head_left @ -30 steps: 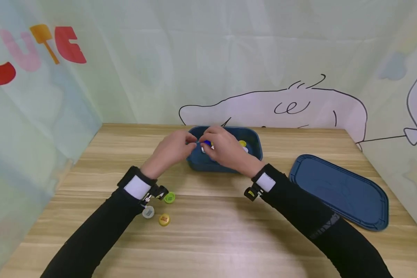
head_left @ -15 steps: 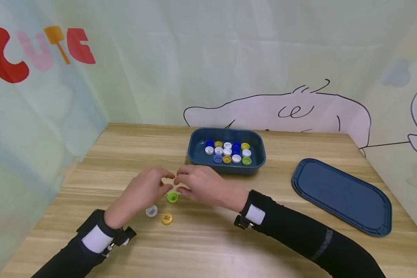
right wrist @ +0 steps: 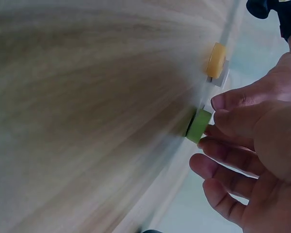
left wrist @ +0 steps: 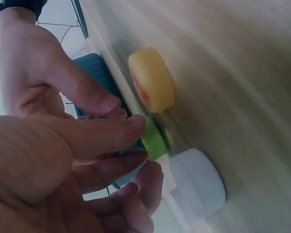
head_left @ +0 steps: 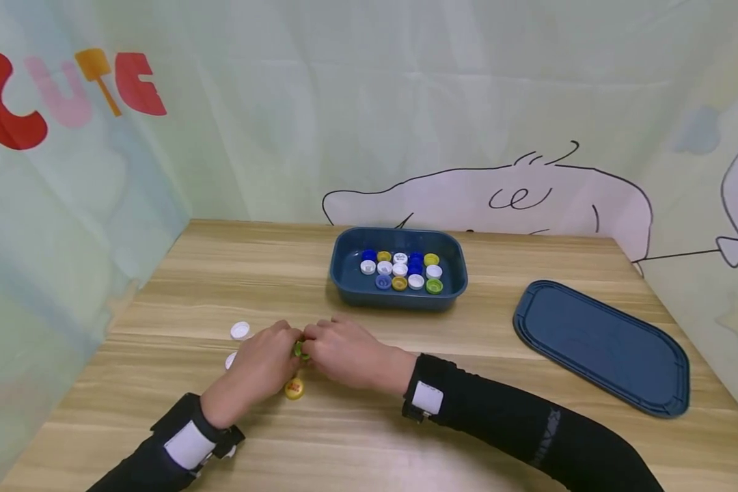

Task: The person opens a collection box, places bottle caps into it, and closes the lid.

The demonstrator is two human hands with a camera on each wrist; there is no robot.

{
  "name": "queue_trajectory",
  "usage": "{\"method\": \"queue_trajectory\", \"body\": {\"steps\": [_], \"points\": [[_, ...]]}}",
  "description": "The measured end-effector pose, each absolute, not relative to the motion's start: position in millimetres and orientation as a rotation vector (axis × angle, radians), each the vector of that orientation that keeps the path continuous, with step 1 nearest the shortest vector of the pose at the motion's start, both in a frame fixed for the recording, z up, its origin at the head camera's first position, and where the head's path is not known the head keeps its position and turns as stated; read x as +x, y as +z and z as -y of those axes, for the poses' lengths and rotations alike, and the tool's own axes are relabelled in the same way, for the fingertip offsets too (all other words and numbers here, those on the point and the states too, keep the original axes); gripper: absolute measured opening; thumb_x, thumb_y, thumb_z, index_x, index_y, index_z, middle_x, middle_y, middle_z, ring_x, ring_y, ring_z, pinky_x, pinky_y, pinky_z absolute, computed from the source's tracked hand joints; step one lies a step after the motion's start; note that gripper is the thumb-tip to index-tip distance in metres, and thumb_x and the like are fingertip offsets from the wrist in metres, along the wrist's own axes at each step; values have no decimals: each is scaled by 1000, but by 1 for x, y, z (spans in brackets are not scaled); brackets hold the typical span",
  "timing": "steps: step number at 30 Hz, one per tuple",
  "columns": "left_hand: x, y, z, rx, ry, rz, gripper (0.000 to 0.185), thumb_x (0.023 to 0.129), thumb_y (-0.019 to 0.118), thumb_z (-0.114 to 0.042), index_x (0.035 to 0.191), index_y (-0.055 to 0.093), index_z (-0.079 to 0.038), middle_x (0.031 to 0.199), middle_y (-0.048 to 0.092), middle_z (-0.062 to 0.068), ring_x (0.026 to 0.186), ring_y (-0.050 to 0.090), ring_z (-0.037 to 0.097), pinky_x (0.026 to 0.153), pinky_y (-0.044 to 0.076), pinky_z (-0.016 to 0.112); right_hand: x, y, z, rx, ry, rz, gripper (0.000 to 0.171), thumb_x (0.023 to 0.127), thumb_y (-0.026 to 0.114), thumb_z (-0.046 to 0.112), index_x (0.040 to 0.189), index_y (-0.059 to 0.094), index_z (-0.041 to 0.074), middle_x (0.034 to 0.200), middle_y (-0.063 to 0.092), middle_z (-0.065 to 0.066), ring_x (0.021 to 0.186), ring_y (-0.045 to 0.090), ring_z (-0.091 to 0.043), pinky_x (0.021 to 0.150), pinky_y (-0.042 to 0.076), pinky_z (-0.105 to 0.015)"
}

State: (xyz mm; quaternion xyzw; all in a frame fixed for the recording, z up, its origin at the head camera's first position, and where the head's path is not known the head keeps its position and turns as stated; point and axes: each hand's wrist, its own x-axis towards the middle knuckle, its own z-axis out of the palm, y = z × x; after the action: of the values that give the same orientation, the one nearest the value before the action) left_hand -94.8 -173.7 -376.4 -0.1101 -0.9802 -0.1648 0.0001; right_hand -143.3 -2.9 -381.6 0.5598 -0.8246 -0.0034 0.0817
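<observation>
A green bottle cap [head_left: 300, 350] sits between both hands, at or just above the table. My left hand [head_left: 260, 365] has its thumb and a fingertip at the edge of the cap [left wrist: 153, 139]. From the other side my right hand [head_left: 346, 350] holds its thumb and index finger to the same cap [right wrist: 199, 126]; its other fingers curve loosely. Just in front lies a yellow bottle cap [head_left: 294, 389] with red print. Left of the left hand is a white cap [head_left: 240, 331]; a second white cap [head_left: 230, 360] is partly hidden by that hand.
Toward the back stands a dark blue box [head_left: 400, 299], holding several white, blue, yellow and green caps in rows. Its blue lid [head_left: 603, 347] lies flat at the right. A printed cloth [head_left: 406, 116] hangs behind the wooden table [head_left: 430, 437].
Both hands have come from the box toward the front left and lowered to the green cap. The box's caps are uncovered. White caps now show left of the left hand.
</observation>
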Motion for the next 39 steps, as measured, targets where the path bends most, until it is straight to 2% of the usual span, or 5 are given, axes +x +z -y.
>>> {"method": "queue_trajectory", "body": {"steps": [17, 23, 30, 35, 39], "points": [[-102, -377, 166, -404, -581, 3113, 22, 78, 79, -2, 71, 62, -14, 67, 52, -2, 60, 48, 16, 52, 37, 33, -143, -387, -3, 1663, 2, 2500, 10, 99, 69, 13, 99, 78, 16, 104, 68, 2, 89, 65, -13, 67, 46, -26], [-106, -373, 164, -500, -827, 3133, 20, 77, 74, 5, 73, 63, -11, 66, 49, -4, 62, 48, 14, 56, 38, 29, -142, -387, -8, 1700, 130, 2525, 14, 97, 68, 5, 98, 79, 13, 104, 69, 1, 88, 64, -10, 75, 52, -25], [-108, -366, 161, -607, -941, 3039, 23, 77, 69, 7, 67, 61, -12, 63, 45, -5, 60, 44, 11, 56, 37, 27, -137, -382, -18, 1725, 331, 2590, 20, 97, 63, -5, 104, 78, 6, 117, 70, -6, 106, 66, -11, 92, 52, -21], [-112, -354, 155, -660, -983, 2978, 18, 81, 70, 5, 72, 67, -11, 64, 49, -5, 60, 44, 10, 56, 38, 27, -138, -375, -31, 1663, 501, 2581, 19, 98, 63, -5, 108, 76, 4, 115, 69, -7, 103, 67, -11, 90, 52, -19], [-117, -340, 149, -585, -1001, 2992, 7, 89, 73, 1, 90, 75, -5, 72, 57, -2, 66, 51, 12, 60, 44, 28, -144, -369, -40, 1600, 679, 2476, 18, 97, 65, -6, 110, 75, 3, 111, 67, -6, 101, 65, -12, 90, 51, -17]]}}
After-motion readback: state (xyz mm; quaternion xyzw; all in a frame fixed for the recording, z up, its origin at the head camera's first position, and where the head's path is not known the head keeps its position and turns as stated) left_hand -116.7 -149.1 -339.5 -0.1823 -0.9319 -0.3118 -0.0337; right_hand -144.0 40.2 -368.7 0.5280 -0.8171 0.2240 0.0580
